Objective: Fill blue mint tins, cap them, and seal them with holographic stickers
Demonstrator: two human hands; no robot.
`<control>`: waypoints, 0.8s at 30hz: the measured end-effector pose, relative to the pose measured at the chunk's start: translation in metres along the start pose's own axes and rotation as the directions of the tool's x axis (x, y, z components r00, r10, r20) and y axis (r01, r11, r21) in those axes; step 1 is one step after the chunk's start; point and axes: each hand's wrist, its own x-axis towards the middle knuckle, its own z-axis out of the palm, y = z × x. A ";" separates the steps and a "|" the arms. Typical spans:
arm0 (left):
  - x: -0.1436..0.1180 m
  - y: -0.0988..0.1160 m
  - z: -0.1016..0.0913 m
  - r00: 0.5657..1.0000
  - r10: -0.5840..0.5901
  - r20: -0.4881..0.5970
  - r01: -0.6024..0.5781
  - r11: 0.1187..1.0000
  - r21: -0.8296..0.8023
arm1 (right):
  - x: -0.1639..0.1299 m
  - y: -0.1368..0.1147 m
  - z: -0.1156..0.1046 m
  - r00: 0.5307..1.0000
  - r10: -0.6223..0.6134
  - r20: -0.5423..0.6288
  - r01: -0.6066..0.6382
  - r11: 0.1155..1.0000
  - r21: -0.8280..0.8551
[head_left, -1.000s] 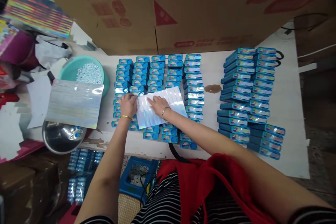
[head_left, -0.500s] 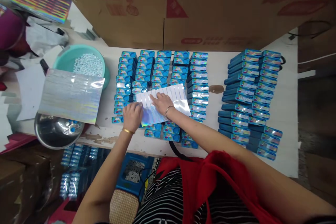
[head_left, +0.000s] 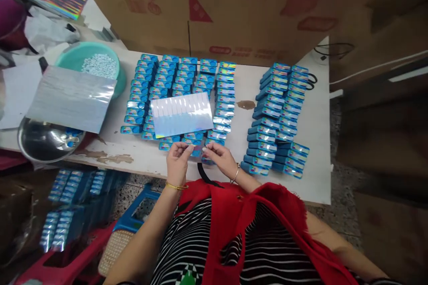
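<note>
Close to my body, my left hand [head_left: 178, 160] and my right hand [head_left: 221, 159] face each other, each with thumb and finger pinched. A small, thin, see-through sticker [head_left: 198, 148] seems to span the gap between the fingertips; its edges are hard to make out. Just beyond them, a shiny silver sheet of stickers [head_left: 182, 120] rests on top of rows of blue tins [head_left: 143, 83], covering some of them. The nearest column at the right of this block [head_left: 224, 93] has shiny strips on its tin faces.
Two more columns of blue tins [head_left: 269, 109] stand at the right. On the left are a teal basin [head_left: 67, 53] of small pale pieces, a silver sheet [head_left: 72, 98] and a steel bowl [head_left: 36, 144]. A big carton [head_left: 160, 31] walls off the back. Scissors [head_left: 311, 81] lie behind the right tins.
Both hands have left the sticker sheet and drawn back toward my body, coming together in a pinch. The sheet stays on the tins. The camera view has shifted to the right.
</note>
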 end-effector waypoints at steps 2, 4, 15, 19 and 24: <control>-0.019 -0.022 0.015 0.997 -0.046 0.065 0.044 0.998 0.033 | -0.030 0.007 -0.019 0.997 0.001 -0.072 -0.003 0.999 -0.032; -0.033 -0.045 0.026 0.990 -0.064 0.122 0.052 0.993 0.102 | -0.049 0.019 -0.038 0.991 0.013 -0.134 -0.022 0.998 -0.063; 0.019 -0.077 0.074 0.955 0.229 0.187 -0.294 0.669 0.683 | -0.009 0.049 -0.088 0.974 0.018 -0.227 -0.147 0.813 -0.564; 0.032 -0.073 0.080 0.954 0.216 0.209 -0.290 0.488 0.823 | 0.008 0.050 -0.085 0.968 0.081 -0.236 -0.226 0.686 -0.692; 0.036 -0.079 0.082 0.951 0.190 0.242 -0.299 0.384 0.873 | 0.011 0.060 -0.082 0.964 0.109 -0.240 -0.255 0.628 -0.735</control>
